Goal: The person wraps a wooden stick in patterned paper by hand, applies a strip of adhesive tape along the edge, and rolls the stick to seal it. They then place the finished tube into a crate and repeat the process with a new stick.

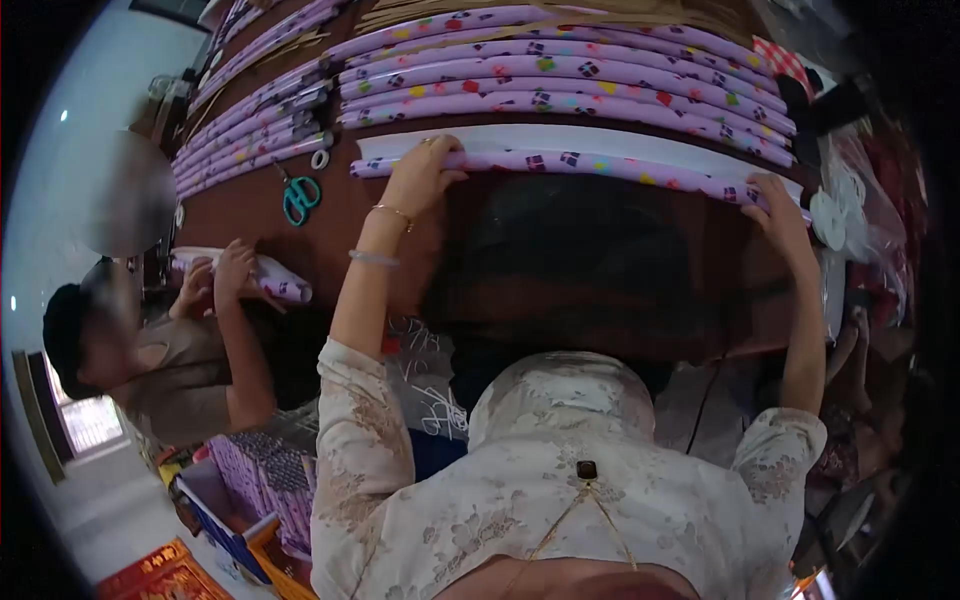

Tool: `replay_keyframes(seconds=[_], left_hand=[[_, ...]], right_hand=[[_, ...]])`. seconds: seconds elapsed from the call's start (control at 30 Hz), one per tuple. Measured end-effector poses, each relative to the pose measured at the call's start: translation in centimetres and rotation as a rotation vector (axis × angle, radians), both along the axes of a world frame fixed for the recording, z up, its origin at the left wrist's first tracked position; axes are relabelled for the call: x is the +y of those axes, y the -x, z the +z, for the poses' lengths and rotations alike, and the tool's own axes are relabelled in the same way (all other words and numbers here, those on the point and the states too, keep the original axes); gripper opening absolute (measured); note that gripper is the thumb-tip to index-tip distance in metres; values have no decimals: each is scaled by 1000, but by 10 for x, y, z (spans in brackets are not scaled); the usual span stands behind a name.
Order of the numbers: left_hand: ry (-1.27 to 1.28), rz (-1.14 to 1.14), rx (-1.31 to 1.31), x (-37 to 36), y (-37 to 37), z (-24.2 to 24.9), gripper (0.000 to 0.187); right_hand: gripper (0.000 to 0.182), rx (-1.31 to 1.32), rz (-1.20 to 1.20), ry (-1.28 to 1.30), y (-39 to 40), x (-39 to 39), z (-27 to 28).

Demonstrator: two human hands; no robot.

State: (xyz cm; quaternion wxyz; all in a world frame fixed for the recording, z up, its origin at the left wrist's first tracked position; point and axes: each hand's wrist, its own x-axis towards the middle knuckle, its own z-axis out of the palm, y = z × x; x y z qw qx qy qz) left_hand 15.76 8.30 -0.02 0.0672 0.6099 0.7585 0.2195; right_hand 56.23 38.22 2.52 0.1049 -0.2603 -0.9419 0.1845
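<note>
A long roll of lilac wrapping paper (600, 167) with a gift print lies across the brown table in front of me, its white underside showing as a loose strip along the far side. Near its left end, my left hand (428, 170) has its fingers closed over the roll. My right hand (772, 205) grips the roll close to its right end, thumb below and fingers on top. Just past that hand, a white roll of tape (827, 220) is at the table's right side. Beyond the paper, several finished-looking rolls (560, 100) lie side by side.
Teal-handled scissors (300, 200) and a small white tape ring (320, 160) lie left of my left hand. More lilac rolls (250, 140) are stacked at the far left. A co-worker (190, 360) at the left handles another paper roll (280, 278). A blue crate (225, 525) stands below.
</note>
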Motion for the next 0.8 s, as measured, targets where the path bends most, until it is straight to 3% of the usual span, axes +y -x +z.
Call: replay_keyframes(seconds=[0.17,0.67,0.8], left_hand=[[26,50,81,-7,-6,-6,31],[-11,23,183,-9,-15,-14,31],[-61,16,226,-9,-14,-14,24]], right_hand=[[31,-45,109,9,-3,6,-6],[34,-140,81,-13,-4,5,-4],[38,-124,92,-41,0,4,-6]])
